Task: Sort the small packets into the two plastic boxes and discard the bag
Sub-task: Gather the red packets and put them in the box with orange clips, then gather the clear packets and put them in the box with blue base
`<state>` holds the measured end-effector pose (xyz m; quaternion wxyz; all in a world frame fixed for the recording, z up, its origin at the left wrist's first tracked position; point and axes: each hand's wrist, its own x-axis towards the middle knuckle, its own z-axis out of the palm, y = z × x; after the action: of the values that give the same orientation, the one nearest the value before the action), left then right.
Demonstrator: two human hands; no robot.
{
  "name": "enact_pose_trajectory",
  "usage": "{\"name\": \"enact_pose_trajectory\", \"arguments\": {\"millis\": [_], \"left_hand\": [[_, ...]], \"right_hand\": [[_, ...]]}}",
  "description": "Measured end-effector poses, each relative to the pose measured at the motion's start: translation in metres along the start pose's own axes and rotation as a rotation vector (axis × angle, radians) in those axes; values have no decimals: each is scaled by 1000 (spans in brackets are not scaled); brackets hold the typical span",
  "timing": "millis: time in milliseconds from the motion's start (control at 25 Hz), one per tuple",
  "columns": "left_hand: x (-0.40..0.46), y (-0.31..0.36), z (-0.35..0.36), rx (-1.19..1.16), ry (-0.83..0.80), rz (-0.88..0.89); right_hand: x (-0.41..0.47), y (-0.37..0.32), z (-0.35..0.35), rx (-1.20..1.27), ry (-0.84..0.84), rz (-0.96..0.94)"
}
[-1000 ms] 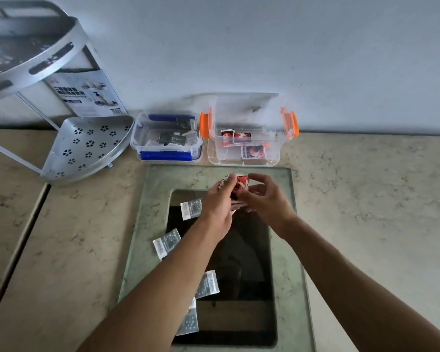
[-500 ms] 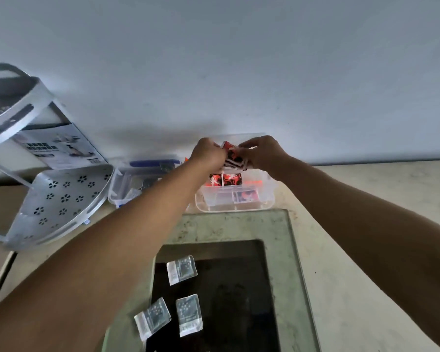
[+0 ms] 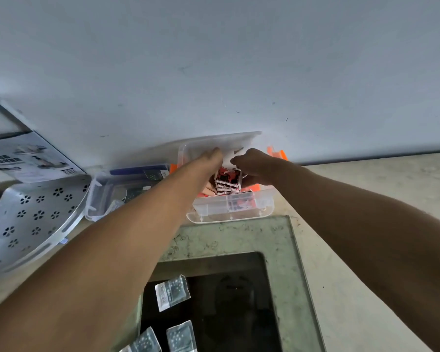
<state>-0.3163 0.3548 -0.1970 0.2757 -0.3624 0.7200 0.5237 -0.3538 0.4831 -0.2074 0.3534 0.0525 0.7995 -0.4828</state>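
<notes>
Both hands reach into the clear box with orange clips (image 3: 230, 215) against the wall. My left hand (image 3: 208, 161) and my right hand (image 3: 254, 166) together hold a stack of red-and-black packets (image 3: 226, 182) just above the box's inside. More red packets lie in the box behind its front wall. To its left stands the clear box with blue clips (image 3: 104, 196), with grey packets inside. Three clear grey packets (image 3: 172, 292) lie on the dark glass panel (image 3: 226, 301) nearest me. No bag is in view.
A perforated metal corner shelf (image 3: 33, 219) leans at the left, with a printed cardboard box (image 3: 28, 158) behind it. The orange box's open lid (image 3: 221, 143) rests against the grey wall. Marble counter extends to the right.
My hands carried the red packet stack from above the glass panel forward and lowered it into the orange-clipped box. The camera view tilted up and moved closer to the wall.
</notes>
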Motion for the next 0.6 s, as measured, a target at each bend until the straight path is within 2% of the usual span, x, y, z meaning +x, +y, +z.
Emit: {"name": "enact_pose_trajectory", "arguments": {"millis": [280,440,600], "left_hand": [[-80,-5,-12,-76,123,178],[-143,-28,-32,-220,183,285],[-199,-87,-32,-323,183,295]], "right_hand": [[-87,-27,2,-209,119,-194],[-149,-21,20,-138,250,-363],[-206,15,60,-68,169,-360]]}}
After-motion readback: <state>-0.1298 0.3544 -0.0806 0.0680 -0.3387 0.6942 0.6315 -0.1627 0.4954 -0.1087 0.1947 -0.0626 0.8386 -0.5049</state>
